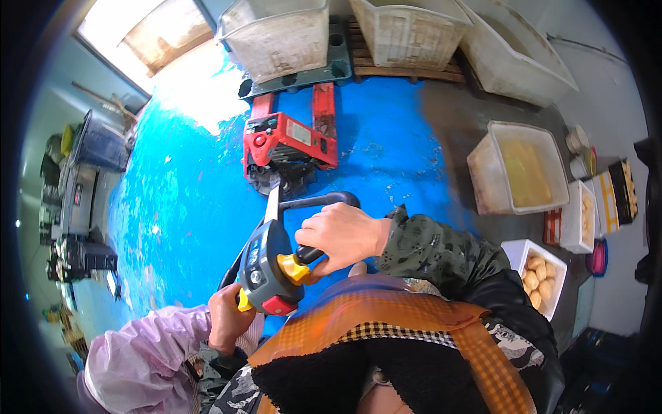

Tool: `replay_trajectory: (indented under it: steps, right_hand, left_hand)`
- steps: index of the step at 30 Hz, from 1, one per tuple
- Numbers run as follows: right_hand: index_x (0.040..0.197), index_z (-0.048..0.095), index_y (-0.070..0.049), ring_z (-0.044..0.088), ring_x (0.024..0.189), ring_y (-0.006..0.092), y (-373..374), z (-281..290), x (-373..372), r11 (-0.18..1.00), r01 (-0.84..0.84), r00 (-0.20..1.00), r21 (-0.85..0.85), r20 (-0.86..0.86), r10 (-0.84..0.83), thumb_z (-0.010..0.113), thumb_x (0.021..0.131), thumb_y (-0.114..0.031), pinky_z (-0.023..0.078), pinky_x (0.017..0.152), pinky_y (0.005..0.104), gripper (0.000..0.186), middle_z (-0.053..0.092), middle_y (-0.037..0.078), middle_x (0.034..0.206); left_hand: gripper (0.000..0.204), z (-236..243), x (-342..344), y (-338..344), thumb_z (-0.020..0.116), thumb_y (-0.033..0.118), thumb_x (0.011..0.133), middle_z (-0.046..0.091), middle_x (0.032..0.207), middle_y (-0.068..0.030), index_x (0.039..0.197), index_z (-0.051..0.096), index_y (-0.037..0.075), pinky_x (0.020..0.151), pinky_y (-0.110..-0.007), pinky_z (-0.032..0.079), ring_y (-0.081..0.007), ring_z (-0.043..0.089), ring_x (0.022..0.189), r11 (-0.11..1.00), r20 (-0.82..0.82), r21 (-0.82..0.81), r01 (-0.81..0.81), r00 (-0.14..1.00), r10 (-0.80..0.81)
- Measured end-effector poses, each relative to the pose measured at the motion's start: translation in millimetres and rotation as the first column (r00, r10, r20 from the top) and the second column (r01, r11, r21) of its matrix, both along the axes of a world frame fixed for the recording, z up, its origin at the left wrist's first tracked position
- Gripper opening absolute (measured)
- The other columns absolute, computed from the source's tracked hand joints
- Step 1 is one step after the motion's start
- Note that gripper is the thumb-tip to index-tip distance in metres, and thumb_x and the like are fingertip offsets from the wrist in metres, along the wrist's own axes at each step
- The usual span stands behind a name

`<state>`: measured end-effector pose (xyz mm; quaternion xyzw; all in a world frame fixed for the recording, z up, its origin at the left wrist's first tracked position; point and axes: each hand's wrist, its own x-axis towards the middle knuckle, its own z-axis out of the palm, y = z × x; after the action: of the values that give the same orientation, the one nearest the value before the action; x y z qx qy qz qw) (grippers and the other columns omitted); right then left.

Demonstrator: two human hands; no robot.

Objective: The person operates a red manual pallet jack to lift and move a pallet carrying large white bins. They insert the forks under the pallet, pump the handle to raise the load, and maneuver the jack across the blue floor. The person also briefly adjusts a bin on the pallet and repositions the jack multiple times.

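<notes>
The right hand [343,237] curls its fingers round a black grip [308,254], the left hand [225,319] wraps its own at the control head's [265,265] left side, seemingly for even leverage, the red pallet truck [293,143] body standing farther off.

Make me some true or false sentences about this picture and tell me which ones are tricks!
1. The right hand grips a grey, red and yellow control handle. True.
2. The left hand hangs well away from that handle. False: the left hand is at the handle's left side.
3. The red metal pallet truck has forks reaching to a dark green plastic pallet. True.
4. The painted floor around the truck is yellow. False: the floor is bright blue.
5. The white rectangular box at the right holds pale brown, rounded lumps. True.
</notes>
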<state>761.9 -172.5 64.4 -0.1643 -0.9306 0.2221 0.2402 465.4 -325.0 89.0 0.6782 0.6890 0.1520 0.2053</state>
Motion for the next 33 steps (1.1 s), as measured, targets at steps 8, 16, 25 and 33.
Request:
replay_trajectory:
  steps: [8,16,25,33]
  right_hand:
    - [0.092,0.062,-0.006,0.07,0.077,0.0321,10,1,40,0.998,-0.065,0.997,-0.004,0.037,0.065,0.079,0.073,-0.066,0.054,0.065,0.0439,0.065,0.066,0.011,0.082]
    - [0.089,0.062,-0.006,0.069,0.075,0.0338,-1,4,121,0.987,-0.161,0.985,-0.021,-0.06,0.16,0.075,0.072,-0.074,0.054,0.065,0.0444,0.072,0.066,0.012,0.081]
    - [0.09,0.063,-0.006,0.067,0.073,0.0333,18,13,198,0.962,-0.271,0.96,-0.004,-0.076,0.27,0.079,0.072,-0.067,0.052,0.063,0.0437,0.065,0.063,0.01,0.079]
    - [0.097,0.065,-0.006,0.07,0.08,0.0342,15,-2,217,0.944,-0.311,0.93,-0.111,0.169,0.326,0.079,0.074,-0.065,0.055,0.067,0.0455,0.065,0.067,0.012,0.087]
  left_hand:
    - [0.023,0,52,-12,0.082,0.016,0.071,0.067,0.08,-0.0199,0.085,0.069,0.004,0.066,-0.044,0.052,-0.0416,0.067,0.079,0.997,-0.042,0.035,-0.073,0.996,0.074]
    - [0.021,5,146,-46,0.072,0.004,0.073,0.068,0.082,-0.0232,0.094,0.073,0.005,0.07,-0.043,0.054,-0.0443,0.068,0.084,0.987,0.031,0.031,-0.16,0.987,0.159]
    - [0.018,1,235,-63,0.073,0.005,0.07,0.065,0.077,-0.0216,0.087,0.07,0.005,0.068,-0.045,0.052,-0.0443,0.066,0.078,0.967,-0.008,0.074,-0.244,0.969,0.246]
    - [0.018,-19,274,-68,0.078,0.013,0.073,0.068,0.079,-0.0191,0.086,0.069,0.006,0.068,-0.046,0.053,-0.0423,0.068,0.079,0.96,-0.03,0.063,-0.272,0.961,0.274]
